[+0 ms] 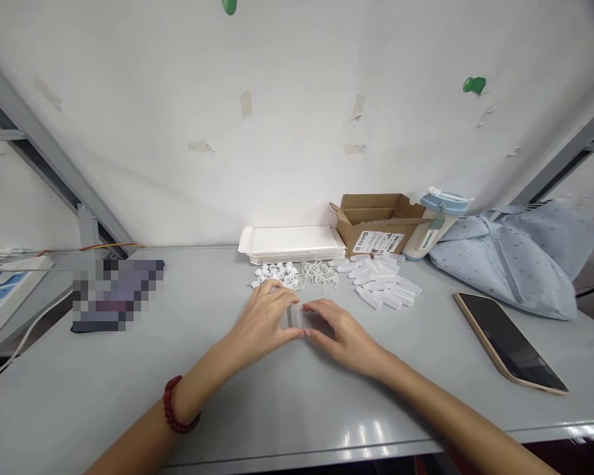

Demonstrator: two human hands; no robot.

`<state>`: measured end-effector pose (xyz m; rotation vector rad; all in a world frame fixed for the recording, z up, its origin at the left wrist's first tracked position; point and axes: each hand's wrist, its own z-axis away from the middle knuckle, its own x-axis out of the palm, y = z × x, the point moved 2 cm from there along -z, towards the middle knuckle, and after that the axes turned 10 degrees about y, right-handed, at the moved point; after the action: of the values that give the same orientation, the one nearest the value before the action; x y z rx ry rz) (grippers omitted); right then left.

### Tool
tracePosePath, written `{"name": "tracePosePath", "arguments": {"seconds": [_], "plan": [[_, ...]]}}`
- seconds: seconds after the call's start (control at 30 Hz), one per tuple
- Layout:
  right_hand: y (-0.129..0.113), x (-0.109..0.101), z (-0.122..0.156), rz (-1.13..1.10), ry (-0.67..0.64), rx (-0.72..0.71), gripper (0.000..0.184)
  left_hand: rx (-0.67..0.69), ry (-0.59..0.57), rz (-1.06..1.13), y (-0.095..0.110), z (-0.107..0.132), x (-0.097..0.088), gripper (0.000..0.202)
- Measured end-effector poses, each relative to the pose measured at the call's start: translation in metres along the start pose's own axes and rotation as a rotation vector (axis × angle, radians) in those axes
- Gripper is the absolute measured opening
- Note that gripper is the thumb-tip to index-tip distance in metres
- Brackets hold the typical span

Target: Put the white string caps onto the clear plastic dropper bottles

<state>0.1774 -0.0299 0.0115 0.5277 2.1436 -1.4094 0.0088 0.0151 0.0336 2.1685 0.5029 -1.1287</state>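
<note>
Head view: clear plastic piece (296, 316) sat upright or flat, couldn't tell which, between both hands above the grey table (218, 415), with the left hand (266, 318) pinching it end to end, index finger at the far end, thumb at the near one. Right hand (345, 335) had curved fingertips right at its right edge, grip unclear; small white parts (276, 273), pale strings (319, 274) and similar clear pieces (383, 280) lay just beyond.
</note>
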Motion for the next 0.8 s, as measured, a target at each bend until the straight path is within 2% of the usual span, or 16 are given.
{"name": "tracePosePath", "arguments": {"seconds": [0.2, 0.8], "plan": [[-0.001, 0.001, 0.001, 0.047, -0.027, -0.084, 0.033, -0.068, -0.076, 0.019, -0.003, 0.001, 0.002, 0.039], [-0.004, 0.001, 0.002, 0.072, -0.066, -0.147, 0.033, -0.040, -0.185, 0.117, -0.013, 0.005, 0.005, 0.041]]}}
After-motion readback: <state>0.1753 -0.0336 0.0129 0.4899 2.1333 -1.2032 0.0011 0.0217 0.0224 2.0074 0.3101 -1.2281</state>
